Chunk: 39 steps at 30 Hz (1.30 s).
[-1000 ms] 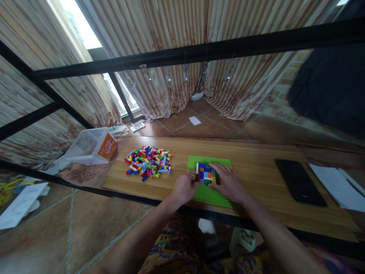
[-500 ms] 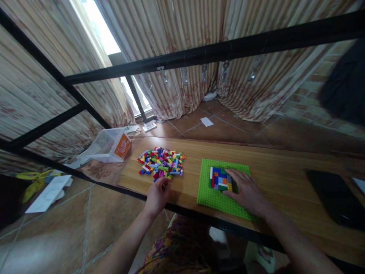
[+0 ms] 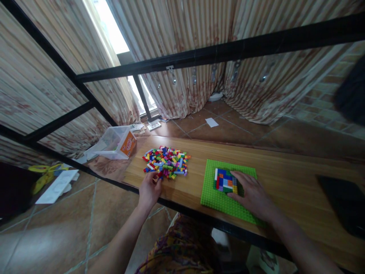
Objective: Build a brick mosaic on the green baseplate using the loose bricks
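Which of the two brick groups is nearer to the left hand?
The loose pile on the wooden table, with the left hand at its near edge; the other group is a compact block on the green baseplate, beside the right hand.

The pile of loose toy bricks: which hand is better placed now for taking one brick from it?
Probably the left hand: it is at the near edge of the pile of loose toy bricks. The right hand is farther away, over the green studded baseplate, beside the assembled bricks.
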Motion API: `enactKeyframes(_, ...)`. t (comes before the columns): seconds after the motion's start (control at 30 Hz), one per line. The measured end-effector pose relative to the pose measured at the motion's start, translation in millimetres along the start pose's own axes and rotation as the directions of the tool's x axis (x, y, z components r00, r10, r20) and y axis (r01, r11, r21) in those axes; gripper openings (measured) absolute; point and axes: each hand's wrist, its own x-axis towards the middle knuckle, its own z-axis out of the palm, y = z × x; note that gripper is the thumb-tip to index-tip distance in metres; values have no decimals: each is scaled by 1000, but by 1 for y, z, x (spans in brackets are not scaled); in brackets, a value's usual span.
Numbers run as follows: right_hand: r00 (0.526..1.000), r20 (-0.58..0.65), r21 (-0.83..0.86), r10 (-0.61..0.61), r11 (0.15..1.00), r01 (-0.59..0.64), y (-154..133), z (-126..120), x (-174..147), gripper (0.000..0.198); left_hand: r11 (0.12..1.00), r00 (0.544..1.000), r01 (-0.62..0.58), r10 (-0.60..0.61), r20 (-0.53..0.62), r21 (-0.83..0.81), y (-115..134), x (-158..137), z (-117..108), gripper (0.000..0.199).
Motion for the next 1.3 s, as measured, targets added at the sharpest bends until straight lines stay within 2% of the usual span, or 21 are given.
enactKeyframes(0.1, 1000, -3, -2, 1, 1000, -1, -1, 0, 0, 66, 989, 990, -143, 143, 13, -31, 16, -1, 9, 15)
enactKeyframes(0.2, 1000, -2, 8, 11, 1000, -11, -2, -2, 0, 66, 971, 970, -236, 238, 42, -40, 29, 0, 19, 15)
enactKeyframes(0.6, 1000, 3, 12, 19, 1000, -19, -4, -2, 0, 64, 928, 926, -373, 372, 65, 5, 34, 0, 34, 16)
enactKeyframes(0.97, 1000, 8, 26, 26, 999, -26, -4, -1, 0, 66, 937, 947, -308, 320, -44, 166, 16, 28, 16, 19)
enactKeyframes(1.3, 1000, 1, 23, 26, 999, -26, -4, -2, 0, 65, 914, 944, -308, 328, -34, 264, 10, 46, 23, 33)
